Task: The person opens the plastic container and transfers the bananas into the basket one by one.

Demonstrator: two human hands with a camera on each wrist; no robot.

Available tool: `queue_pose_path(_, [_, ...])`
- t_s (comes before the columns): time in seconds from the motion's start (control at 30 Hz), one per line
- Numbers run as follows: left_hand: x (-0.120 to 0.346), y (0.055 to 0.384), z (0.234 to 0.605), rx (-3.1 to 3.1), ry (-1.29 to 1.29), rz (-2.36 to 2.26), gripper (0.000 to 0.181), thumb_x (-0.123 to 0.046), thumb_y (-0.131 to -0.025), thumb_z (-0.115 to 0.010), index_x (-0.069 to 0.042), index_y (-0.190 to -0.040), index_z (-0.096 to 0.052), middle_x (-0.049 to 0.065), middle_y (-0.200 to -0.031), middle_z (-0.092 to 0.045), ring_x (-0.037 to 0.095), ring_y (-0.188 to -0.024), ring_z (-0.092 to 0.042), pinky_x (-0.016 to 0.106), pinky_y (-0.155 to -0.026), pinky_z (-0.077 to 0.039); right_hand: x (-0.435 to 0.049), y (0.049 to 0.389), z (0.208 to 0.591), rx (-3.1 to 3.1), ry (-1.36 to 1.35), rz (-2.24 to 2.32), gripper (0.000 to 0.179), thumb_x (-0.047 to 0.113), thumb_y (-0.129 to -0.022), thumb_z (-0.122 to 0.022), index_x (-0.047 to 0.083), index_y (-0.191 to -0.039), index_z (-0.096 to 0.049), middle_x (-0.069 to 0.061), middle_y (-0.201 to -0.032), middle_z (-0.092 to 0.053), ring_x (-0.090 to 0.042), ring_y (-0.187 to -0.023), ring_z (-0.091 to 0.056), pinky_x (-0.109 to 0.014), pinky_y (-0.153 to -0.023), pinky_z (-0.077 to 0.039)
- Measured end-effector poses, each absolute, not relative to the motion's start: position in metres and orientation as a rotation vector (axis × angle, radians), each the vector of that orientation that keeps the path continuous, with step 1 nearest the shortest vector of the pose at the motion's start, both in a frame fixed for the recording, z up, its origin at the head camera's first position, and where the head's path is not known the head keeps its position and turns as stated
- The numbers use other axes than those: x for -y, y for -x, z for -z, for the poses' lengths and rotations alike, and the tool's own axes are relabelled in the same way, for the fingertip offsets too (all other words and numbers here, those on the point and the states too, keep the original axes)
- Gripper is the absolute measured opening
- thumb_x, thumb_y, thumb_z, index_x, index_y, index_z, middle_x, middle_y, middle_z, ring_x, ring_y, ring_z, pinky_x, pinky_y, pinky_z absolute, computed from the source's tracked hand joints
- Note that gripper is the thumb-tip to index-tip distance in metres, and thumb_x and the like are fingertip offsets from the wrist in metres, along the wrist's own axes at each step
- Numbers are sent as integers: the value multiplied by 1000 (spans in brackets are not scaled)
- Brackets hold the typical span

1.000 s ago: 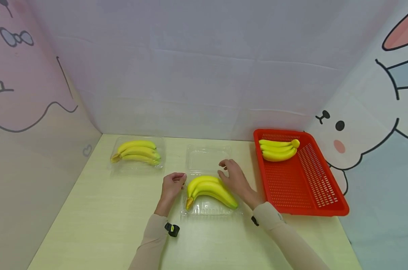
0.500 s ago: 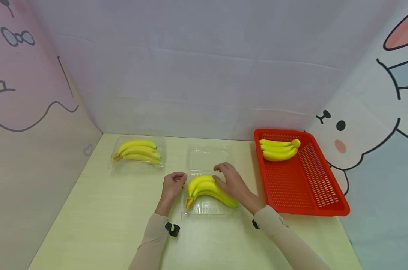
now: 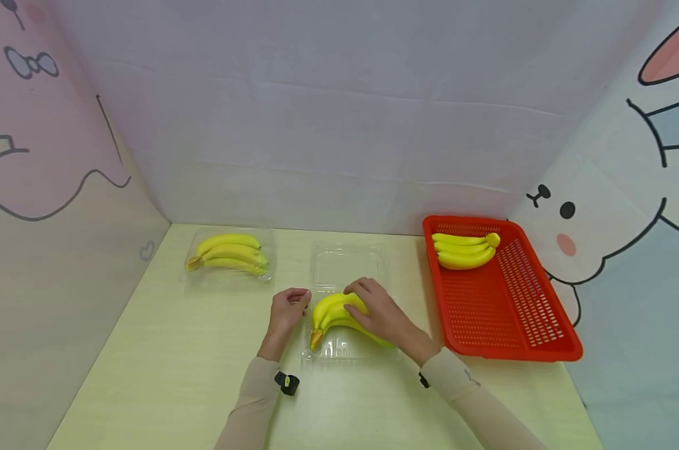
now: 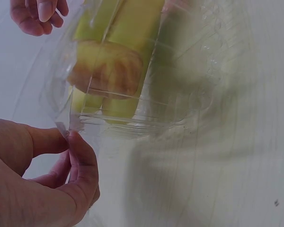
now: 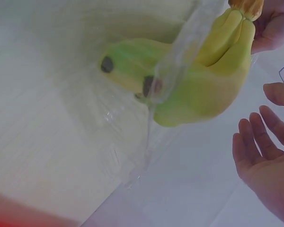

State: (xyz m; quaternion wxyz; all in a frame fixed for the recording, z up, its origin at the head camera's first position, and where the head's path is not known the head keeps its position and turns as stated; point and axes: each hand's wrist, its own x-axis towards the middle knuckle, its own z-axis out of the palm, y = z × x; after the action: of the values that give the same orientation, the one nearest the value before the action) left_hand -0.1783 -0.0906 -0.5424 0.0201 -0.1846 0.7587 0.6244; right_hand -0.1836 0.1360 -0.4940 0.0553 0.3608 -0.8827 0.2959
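A bunch of yellow bananas lies in the base of a clear plastic clamshell box. The box's lid is folded back flat behind it. My left hand pinches the box's left rim between thumb and forefinger, plain in the left wrist view. Over the right part of the bunch hovers my right hand, fingers spread and loosely bent. In the right wrist view a gap separates this hand from the bananas. The head view hides the bunch's right end partly behind the hand.
At the back left, another clear box holds bananas. A red perforated basket stands on the right with a banana bunch at its far end. Printed cloth walls border the table.
My right hand has moved left and slightly nearer me, from beside the lid to over the bananas. The left hand stays at the box's rim, and the bananas keep their place.
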Motion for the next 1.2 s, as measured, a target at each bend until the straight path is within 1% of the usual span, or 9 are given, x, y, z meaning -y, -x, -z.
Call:
queue_pose_path(0.23, [90, 178, 542, -2344, 590, -1942, 22, -12, -100, -68, 7, -111, -71, 15, -95, -70, 15, -72, -60, 20, -62, -52, -132, 180, 496, 2589, -1234, -803, 31, 14, -91, -80, 7, -117, -66, -4, -116, -64, -23, -109, -59, -36, -97, -54])
queue_pose_path(0.4, [91, 178, 542, -2338, 590, -1947, 23, -13, -100, -68, 7, -112, -71, 16, -95, -70, 14, -71, -59, 20, -62, -51, -128, 178, 498, 2513, -1325, -765, 33, 10, -86, -84, 8, -114, -67, -7, -115, -65, -24, -107, -60, -37, -96, -54])
queue_pose_path(0.53, [91, 178, 541, -2330, 586, -1961, 23, -12, -100, -68, 7, -111, -71, 16, -95, -70, 14, -70, -59, 19, -61, -51, -125, 176, 499, 2526, -1367, -739, 33, 11, -87, -84, 8, -115, -67, -6, -115, -65, -23, -108, -60, -36, -96, -54])
queue_pose_path(0.7, [92, 178, 544, -2338, 560, -1980, 24, -11, -100, -68, 10, -111, -70, 17, -93, -70, 14, -70, -60, 19, -60, -51, -121, 174, 502, 2471, -1433, -732, 33, 10, -85, -85, 6, -113, -67, -5, -110, -64, -23, -106, -60, -35, -94, -53])
queue_pose_path(0.83, [91, 178, 543, -2347, 573, -1961, 23, -12, -100, -69, 8, -111, -71, 16, -94, -70, 16, -72, -60, 19, -61, -52, -118, 171, 504, 2422, -1478, -718, 32, 7, -84, -85, 6, -111, -68, -4, -108, -64, -23, -106, -61, -35, -95, -52])
queue_pose_path(0.9, [91, 178, 542, -2352, 575, -1955, 23, -12, -100, -69, 8, -111, -71, 16, -95, -70, 16, -73, -60, 20, -61, -52, -116, 170, 504, 2437, -1494, -701, 33, 8, -84, -85, 7, -112, -68, -3, -109, -65, -23, -108, -61, -36, -97, -52])
queue_pose_path(1.03, [90, 178, 542, -2361, 583, -1938, 23, -13, -100, -68, 7, -112, -72, 16, -96, -70, 16, -74, -61, 20, -62, -52, -114, 166, 503, 2511, -1519, -630, 30, 14, -88, -82, 9, -115, -68, -2, -113, -65, -21, -110, -61, -35, -101, -50])
queue_pose_path(1.2, [90, 178, 541, -2361, 588, -1933, 23, -13, -100, -68, 7, -112, -71, 16, -96, -70, 17, -76, -61, 21, -63, -53, -110, 162, 504, 2516, -1564, -613, 30, 14, -90, -81, 10, -117, -69, -1, -115, -65, -20, -111, -60, -33, -101, -49])
